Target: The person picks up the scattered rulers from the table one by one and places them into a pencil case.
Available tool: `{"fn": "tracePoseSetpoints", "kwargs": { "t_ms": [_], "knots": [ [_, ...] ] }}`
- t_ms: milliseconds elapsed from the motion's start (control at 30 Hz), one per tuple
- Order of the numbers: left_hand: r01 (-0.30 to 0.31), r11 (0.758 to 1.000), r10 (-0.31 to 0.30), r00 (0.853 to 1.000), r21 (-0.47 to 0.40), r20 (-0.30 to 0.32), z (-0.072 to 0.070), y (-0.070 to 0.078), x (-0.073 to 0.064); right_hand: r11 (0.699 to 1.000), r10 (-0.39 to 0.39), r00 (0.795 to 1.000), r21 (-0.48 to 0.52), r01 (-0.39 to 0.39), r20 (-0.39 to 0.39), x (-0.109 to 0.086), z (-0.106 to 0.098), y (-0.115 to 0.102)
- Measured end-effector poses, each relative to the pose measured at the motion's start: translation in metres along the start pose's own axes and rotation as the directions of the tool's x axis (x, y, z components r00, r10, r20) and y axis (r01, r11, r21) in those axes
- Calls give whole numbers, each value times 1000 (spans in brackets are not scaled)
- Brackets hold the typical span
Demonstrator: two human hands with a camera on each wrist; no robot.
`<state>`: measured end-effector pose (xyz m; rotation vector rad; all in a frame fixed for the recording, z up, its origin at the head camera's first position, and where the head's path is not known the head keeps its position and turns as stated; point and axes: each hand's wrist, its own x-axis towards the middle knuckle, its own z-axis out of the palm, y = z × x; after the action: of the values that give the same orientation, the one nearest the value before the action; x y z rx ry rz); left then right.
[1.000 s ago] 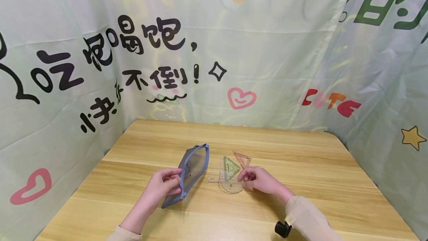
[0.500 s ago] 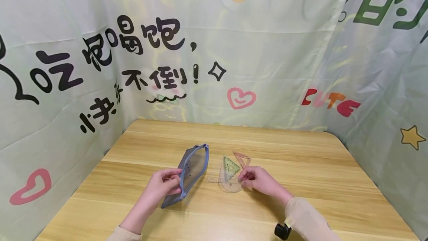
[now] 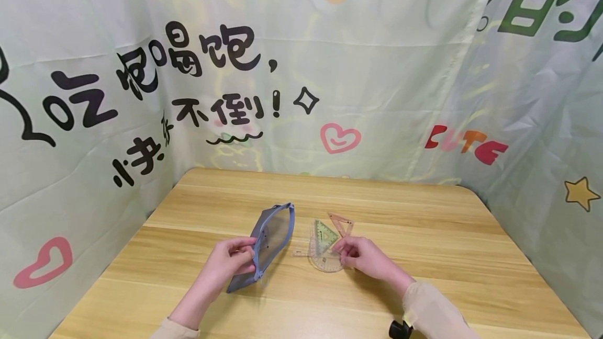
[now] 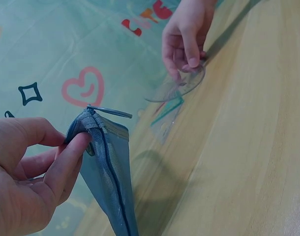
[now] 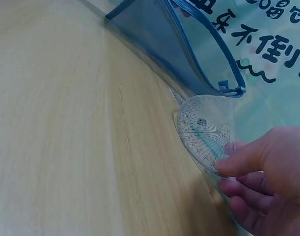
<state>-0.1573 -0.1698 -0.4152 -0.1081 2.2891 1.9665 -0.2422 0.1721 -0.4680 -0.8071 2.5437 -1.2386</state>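
Observation:
My left hand (image 3: pixel 232 256) pinches the edge of a blue zip pouch (image 3: pixel 274 239), which stands on its side with its zipped mouth gaping toward the right. In the left wrist view, thumb and fingers grip the pouch's end (image 4: pixel 93 123) by the zip. My right hand (image 3: pixel 365 256) holds a clear half-round protractor (image 5: pixel 201 125) between thumb and fingers at one corner. The protractor is raised and tilted in the left wrist view. Behind it in the head view lie a green set square (image 3: pixel 326 235), a pink set square (image 3: pixel 341 223) and a clear ruler (image 3: pixel 299 253).
Wood-grain table (image 3: pixel 424 213) under everything. Printed cloth curtains (image 3: pixel 377 77) hang round its back and sides. A small black object (image 3: pixel 400 329) shows beside the right sleeve (image 3: pixel 435 307).
My right hand has shifted very slightly, with the protractor in its fingers. The left hand and pouch stay where they were.

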Motion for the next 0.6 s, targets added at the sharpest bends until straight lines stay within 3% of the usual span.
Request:
{"fn": "tracePoseSetpoints", "kwargs": {
  "t_ms": [600],
  "knots": [
    [3,1000,-3,1000,-1,3,-1,0,0,1000,3,999,-31,-4,-37,-2,-3,-2]
  ]
}}
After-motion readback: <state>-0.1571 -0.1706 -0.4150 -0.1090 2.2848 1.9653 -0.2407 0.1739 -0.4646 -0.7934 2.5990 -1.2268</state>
